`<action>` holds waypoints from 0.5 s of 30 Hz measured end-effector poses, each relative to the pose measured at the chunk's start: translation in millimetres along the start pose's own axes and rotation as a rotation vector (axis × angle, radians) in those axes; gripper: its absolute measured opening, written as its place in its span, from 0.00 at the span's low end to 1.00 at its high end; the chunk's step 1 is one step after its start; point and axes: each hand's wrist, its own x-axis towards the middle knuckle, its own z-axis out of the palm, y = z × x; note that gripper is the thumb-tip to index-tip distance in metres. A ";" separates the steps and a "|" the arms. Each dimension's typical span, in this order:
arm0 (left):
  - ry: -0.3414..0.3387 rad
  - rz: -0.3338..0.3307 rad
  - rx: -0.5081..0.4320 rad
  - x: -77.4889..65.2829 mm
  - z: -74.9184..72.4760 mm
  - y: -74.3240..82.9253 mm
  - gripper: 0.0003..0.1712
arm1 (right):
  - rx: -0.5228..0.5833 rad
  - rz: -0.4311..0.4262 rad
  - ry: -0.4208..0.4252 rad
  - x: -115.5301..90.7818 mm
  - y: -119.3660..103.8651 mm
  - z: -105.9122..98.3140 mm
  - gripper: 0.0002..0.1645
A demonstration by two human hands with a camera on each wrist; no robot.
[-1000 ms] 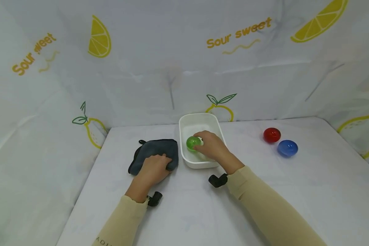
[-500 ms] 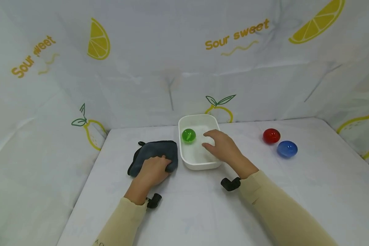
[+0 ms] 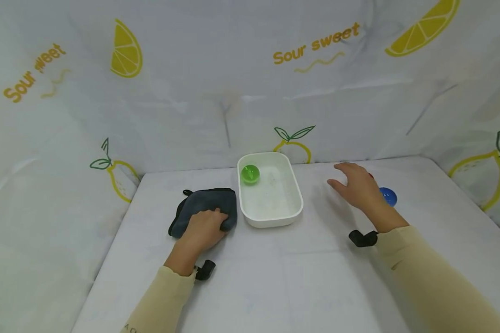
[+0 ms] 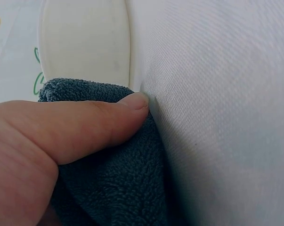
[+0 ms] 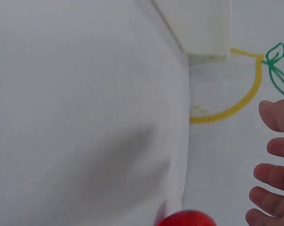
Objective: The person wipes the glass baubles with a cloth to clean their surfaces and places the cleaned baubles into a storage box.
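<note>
My left hand point(image 3: 203, 230) holds the near right corner of a folded dark blue-grey terry towel point(image 3: 210, 199). In the left wrist view the thumb point(image 4: 99, 123) lies across the towel's edge; the other fingers are hidden. Right of the towel stands a white plastic box point(image 3: 271, 219), with a clear green ball point(image 3: 250, 174) in its far left corner. My right hand point(image 3: 358, 187), fingers spread and holding nothing, is above the table right of the box. It covers most of a red ball point(image 5: 186, 219) and part of a blue ball point(image 3: 389, 197) in the head view.
A white cloth covers the table point(image 3: 266, 277). Close behind the box rises a white backdrop point(image 3: 171, 115) printed with lemons and lettering. The table's far edge runs just past the box and the balls.
My right hand let go of the green ball in the box and moved right, out over the table toward the red and blue balls. The left hand stayed on the towel.
</note>
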 end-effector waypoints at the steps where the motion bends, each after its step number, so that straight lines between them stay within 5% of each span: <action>1: -0.002 -0.001 -0.001 -0.2 -0.3 -0.2 0.20 | -0.005 0.007 0.000 -0.4 7.2 -1.5 0.37; 15: 0.003 -0.003 -0.015 -0.9 -0.3 -0.7 0.18 | -0.044 0.148 -0.073 -3.3 77.3 1.2 0.47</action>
